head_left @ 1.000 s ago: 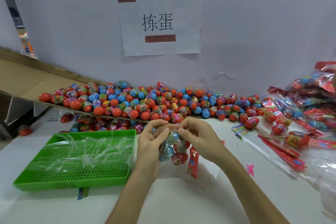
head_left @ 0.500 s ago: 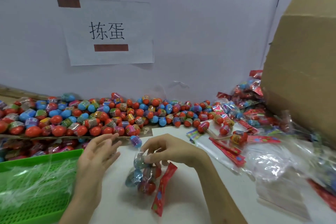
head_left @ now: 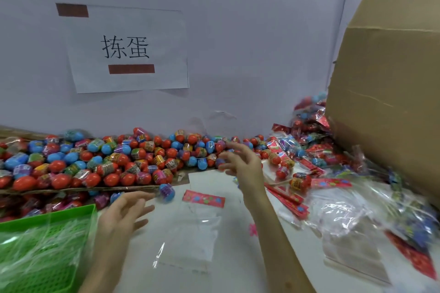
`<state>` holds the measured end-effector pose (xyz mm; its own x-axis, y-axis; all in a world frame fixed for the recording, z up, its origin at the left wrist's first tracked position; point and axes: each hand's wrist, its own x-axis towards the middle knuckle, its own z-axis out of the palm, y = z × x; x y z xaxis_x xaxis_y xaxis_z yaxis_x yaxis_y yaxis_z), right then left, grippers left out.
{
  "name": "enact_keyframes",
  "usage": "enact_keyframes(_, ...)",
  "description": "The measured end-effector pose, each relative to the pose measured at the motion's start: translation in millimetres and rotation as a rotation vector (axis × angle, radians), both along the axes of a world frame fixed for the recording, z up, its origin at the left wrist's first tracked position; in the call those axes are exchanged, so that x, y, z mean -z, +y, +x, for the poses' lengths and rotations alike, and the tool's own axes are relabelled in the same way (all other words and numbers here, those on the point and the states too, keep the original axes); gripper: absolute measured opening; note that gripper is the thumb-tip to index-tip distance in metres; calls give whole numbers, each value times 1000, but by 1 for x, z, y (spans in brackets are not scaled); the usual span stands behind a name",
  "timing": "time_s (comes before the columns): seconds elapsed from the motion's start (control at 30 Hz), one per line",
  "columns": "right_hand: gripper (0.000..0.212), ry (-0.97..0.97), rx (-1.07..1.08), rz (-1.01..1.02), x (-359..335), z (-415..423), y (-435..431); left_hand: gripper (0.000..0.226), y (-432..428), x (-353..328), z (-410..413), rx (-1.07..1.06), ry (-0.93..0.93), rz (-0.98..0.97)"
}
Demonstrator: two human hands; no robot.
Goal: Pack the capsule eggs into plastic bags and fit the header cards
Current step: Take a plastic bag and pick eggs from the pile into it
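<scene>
left hand [head_left: 126,215] and right hand [head_left: 242,165] spread, empty. capsule eggs [head_left: 112,169] banked 9-to-3 across 12 o'clock; right hand nearer, at heap's edge.

Red and blue capsule eggs [head_left: 119,162] lie heaped along the back of the counter [head_left: 238,269]; nearer, a clear, empty plastic bag [head_left: 192,238] lies flat, its red header card [head_left: 203,198] at its far edge.
</scene>
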<state>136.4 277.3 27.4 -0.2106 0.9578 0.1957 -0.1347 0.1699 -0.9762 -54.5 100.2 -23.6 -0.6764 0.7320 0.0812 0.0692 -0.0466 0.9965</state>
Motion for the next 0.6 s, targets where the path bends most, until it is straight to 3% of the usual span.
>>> enact_keyframes(0.13, 19, -524, -191, 230, 16, -20, -15, 26, -2, -3, 17, 87, 343, -152)
enact_keyframes(0.23, 15, -750, -327, 317, 27, -30, -23, 33, -2, 1, 21, 205, 676, -302)
enact_keyframes(0.37, 41, -1078, -463, 341, 35, -34, -21, 49, 1, 9, 20, 339, 932, -489)
enact_keyframes(0.6, 17, -1058, -395, 397, 43, -42, -20, 58, 4, 13, 15, 257, 916, -536)
